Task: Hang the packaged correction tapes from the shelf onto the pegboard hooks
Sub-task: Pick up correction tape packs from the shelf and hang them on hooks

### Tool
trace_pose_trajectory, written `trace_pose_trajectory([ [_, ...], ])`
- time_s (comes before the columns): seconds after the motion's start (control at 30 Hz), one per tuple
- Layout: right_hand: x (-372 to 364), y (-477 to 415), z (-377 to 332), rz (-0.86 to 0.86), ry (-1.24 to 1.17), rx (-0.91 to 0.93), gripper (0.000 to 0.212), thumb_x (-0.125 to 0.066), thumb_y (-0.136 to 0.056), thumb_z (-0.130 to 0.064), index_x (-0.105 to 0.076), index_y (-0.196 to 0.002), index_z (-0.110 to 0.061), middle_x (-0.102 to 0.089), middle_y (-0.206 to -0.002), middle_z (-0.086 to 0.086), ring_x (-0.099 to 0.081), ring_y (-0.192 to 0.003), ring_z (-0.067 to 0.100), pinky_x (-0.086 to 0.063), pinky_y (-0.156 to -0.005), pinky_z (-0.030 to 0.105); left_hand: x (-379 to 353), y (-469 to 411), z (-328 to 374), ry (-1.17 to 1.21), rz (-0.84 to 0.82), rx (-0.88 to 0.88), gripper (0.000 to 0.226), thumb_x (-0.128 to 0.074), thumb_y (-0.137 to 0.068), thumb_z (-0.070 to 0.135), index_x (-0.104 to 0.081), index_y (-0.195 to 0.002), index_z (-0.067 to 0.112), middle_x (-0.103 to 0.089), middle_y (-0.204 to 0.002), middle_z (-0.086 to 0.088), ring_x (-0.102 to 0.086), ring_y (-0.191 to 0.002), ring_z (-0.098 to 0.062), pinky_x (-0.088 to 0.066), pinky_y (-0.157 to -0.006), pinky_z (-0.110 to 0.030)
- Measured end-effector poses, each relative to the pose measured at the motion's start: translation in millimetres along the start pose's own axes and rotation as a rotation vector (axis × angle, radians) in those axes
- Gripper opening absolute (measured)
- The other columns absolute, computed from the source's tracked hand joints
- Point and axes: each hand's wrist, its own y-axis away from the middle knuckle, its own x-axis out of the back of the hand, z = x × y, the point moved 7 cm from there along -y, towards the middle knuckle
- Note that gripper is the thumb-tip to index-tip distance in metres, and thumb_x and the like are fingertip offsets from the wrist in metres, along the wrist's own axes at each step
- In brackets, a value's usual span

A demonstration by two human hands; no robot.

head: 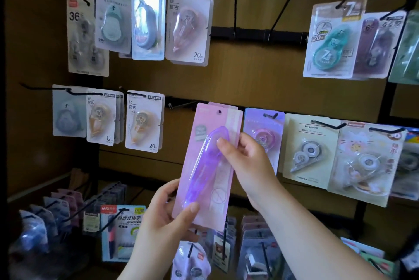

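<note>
Got the correction tape pack (204, 161) in both hands, held up in front of the pegboard (249, 80) at the middle row. My left hand (172, 216) has the bottom end, with the thumb laid across the front by the lower tip of the blister and the fingers curled behind the card. My right hand (247, 159) pinches it higher up on the right edge, thumb on the top of the blister, fingers tucked behind. Both hands are closed snug on the pack.

It's tilted, top leaning right and bottom off to the left. It's a long narrow pink card with a see-through purple pen-shaped blister down the middle and a round hang hole (219, 112) near the top. Another card edge peeks out behind it, so it may be a small stack, but I can't tell how many.

The hole isn't on any hook. A bare hook (181, 105) sticks out just left of the top corner, and a purple pack (264, 130) hangs just right, partly behind my right hand.
</note>
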Motion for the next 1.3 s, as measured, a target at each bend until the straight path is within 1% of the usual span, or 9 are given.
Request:
trace_pose_trajectory([
  [0.2,5.4,-14.3,-2.0,0.019,-0.024,-0.028,0.006,-0.055,-0.089,-0.026,-0.057,-0.083,-0.026,-0.062,-0.079,-0.011,-0.060,-0.072,0.003,-0.047,-0.061,0.015,-12.9,-6.2,8.7,-0.023,-0.014,-0.008,0.025,-0.055,-0.085,0.000,-0.053,-0.092,0.024,-0.071,-0.059,0.003,-0.061,-0.040,-0.014,-0.051,-0.039,-0.022],
  [0.3,6.6,-15.3,-0.9,0.006,-0.032,-0.029,0.005,-0.054,-0.089,-0.027,-0.057,-0.085,-0.026,-0.062,-0.079,-0.012,-0.060,-0.071,0.002,-0.048,-0.059,0.012,-13.0,-6.9,7.4,-0.040,-0.008,-0.003,0.025,-0.054,-0.085,0.001,-0.052,-0.091,0.025,-0.072,-0.059,0.004,-0.063,-0.042,-0.014,-0.053,-0.040,-0.023],
  [0.47,5.4,-15.3,5.2,0.003,-0.016,-0.043,0.010,-0.055,-0.088,-0.027,-0.059,-0.093,-0.019,-0.065,-0.085,-0.005,-0.063,-0.077,0.008,-0.050,-0.072,0.023,-11.5,-4.4,2.8,-0.013,0.003,0.003,0.024,-0.054,-0.084,0.001,-0.052,-0.092,0.024,-0.072,-0.060,0.003,-0.063,-0.042,-0.017,-0.053,-0.040,-0.025],
  [0.7,8.9,-23.2,16.4,0.024,0.026,-0.078,0.014,-0.054,-0.089,-0.030,-0.057,-0.095,-0.018,-0.064,-0.085,-0.006,-0.063,-0.081,0.011,-0.049,-0.067,0.020,-13.9,-13.0,-5.7,-0.017,0.007,0.018,0.022,-0.052,-0.087,0.003,-0.052,-0.090,0.024,-0.071,-0.059,-0.001,-0.064,-0.042,-0.015,-0.051,-0.039,-0.021],
  [0.9,12.0,-44.3,31.2,0.044,0.118,-0.109,0.016,-0.049,-0.091,-0.034,-0.052,-0.099,-0.020,-0.061,-0.088,-0.006,-0.060,-0.080,0.006,-0.046,-0.061,0.015,-12.2,-54.5,-25.1,-0.232,-0.017,0.022,0.018,-0.055,-0.087,0.015,-0.051,-0.105,0.019,-0.066,-0.094,-0.010,-0.068,-0.064,-0.014,-0.054,-0.051,-0.018],
  [1.0,15.9,-60.8,41.1,0.079,0.201,-0.125,0.018,-0.051,-0.090,-0.035,-0.052,-0.097,-0.019,-0.065,-0.098,0.002,-0.063,-0.090,0.015,-0.047,-0.069,0.023,-11.8,-79.8,-35.4,-0.350,-0.042,0.018,0.012,-0.054,-0.089,0.016,-0.049,-0.096,0.024,-0.065,-0.086,-0.001,-0.063,-0.061,-0.006,-0.047,-0.046,-0.012],
  [1.1,19.3,-76.5,50.7,0.123,0.250,-0.124,0.025,-0.052,-0.090,-0.034,-0.054,-0.102,-0.013,-0.066,-0.108,0.010,-0.063,-0.097,0.023,-0.047,-0.071,0.028,-15.3,-103.5,-48.2,-0.436,-0.061,0.025,0.011,-0.052,-0.090,0.018,-0.046,-0.098,0.023,-0.061,-0.077,0.002,-0.062,-0.063,-0.010,-0.043,-0.046,-0.014],
  [1.2,22.6,-85.2,64.5,0.160,0.241,-0.158,0.032,-0.052,-0.089,-0.036,-0.054,-0.107,-0.011,-0.065,-0.109,0.010,-0.064,-0.098,0.022,-0.047,-0.066,0.025,-19.3,-125.4,-60.4,-0.514,-0.070,0.041,0.011,-0.051,-0.091,0.023,-0.044,-0.098,0.024,-0.060,-0.079,0.004,-0.062,-0.069,-0.013,-0.047,-0.056,-0.020],
  [1.3,27.3,-88.7,73.5,0.204,0.279,-0.157,0.036,-0.052,-0.088,-0.038,-0.055,-0.110,-0.009,-0.065,-0.105,0.008,-0.063,-0.094,0.020,-0.045,-0.058,0.020,-26.7,-137.3,-67.0,-0.530,-0.070,0.051,0.011,-0.050,-0.091,0.023,-0.044,-0.100,0.020,-0.057,-0.081,0.005,-0.059,-0.070,-0.014,-0.049,-0.055,-0.021],
])
